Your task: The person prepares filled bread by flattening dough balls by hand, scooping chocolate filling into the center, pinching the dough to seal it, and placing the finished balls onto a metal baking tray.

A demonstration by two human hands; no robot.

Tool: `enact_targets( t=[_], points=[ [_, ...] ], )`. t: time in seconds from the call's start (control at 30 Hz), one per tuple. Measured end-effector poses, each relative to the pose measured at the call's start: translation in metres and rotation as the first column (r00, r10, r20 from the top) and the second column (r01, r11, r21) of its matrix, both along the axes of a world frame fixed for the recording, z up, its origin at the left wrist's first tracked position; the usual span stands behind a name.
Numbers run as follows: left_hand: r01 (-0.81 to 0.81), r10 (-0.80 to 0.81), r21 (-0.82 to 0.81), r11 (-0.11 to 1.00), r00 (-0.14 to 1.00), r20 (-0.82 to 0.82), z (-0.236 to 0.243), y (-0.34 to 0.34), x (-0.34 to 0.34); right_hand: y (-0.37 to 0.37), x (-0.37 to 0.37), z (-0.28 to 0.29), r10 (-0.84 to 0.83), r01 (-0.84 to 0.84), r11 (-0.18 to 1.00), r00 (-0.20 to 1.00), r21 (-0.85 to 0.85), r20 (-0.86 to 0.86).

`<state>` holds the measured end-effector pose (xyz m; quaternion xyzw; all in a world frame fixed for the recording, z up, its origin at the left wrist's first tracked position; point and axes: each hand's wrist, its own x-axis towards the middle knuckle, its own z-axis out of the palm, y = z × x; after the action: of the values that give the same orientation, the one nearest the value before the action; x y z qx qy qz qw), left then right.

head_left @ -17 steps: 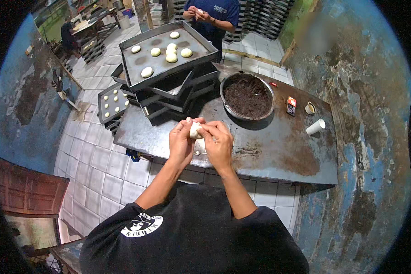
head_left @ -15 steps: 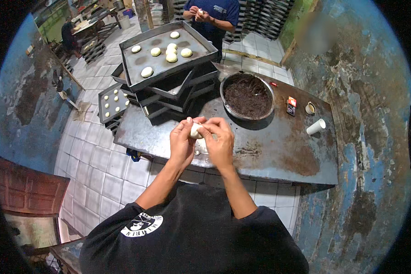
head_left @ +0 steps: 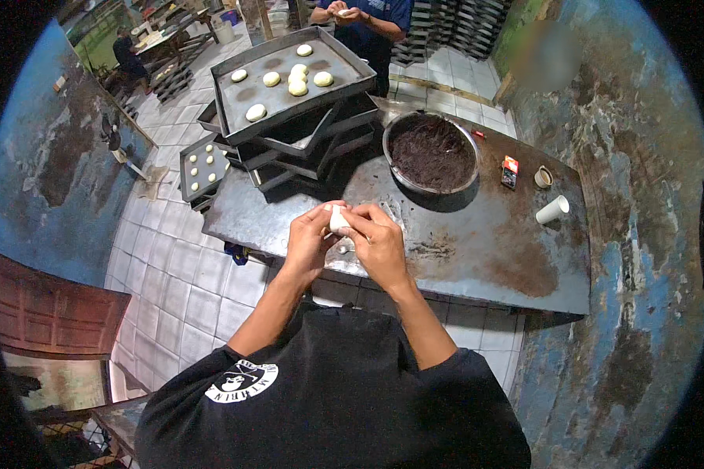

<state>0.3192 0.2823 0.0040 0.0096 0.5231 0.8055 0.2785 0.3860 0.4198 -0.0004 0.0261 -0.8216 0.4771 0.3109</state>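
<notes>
Over the near edge of the metal table (head_left: 360, 195), my left hand (head_left: 308, 241) and my right hand (head_left: 380, 242) meet around a small piece of white dough (head_left: 339, 219). Both hands are closed on it, with fingertips and thumbs pinching its edges. Part of the dough is hidden behind my fingers. A few small white bits lie on the tabletop just below. Beyond my right hand stands a round metal bowl (head_left: 390, 160) of dark brown crumbly filling (head_left: 434, 152). To the left, a stack of metal trays carries a top tray (head_left: 220, 105) with several round dough balls (head_left: 298, 88).
A white cup (head_left: 552, 209), a small round container (head_left: 543, 177) and a red-and-black pack (head_left: 510, 172) sit at the table's right. A lower tray (head_left: 202, 166) with dough balls is at the left. Across the table a person (head_left: 371, 23) holds something white. A wall (head_left: 641, 273) borders the right.
My fingers have shifted on the dough, which now looks taller and drawn together between them. The whole view has moved slightly. The person opposite has changed the pose of their hands.
</notes>
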Motion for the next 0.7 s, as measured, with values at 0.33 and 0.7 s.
enact_targets(
  t=[0.33,0.7],
  points=[
    [0.006,0.061,0.154,0.988,0.904,-0.423,-0.027,-0.007,-0.023,0.000,-0.036,0.004,0.305,-0.075,0.717,0.928,-0.693,0.215],
    [-0.301,0.310,0.079,0.950,0.934,-0.178,-0.026,-0.039,-0.101,-0.082,-0.101,0.021,0.069,0.013,0.930,0.975,-0.366,0.210]
  ],
)
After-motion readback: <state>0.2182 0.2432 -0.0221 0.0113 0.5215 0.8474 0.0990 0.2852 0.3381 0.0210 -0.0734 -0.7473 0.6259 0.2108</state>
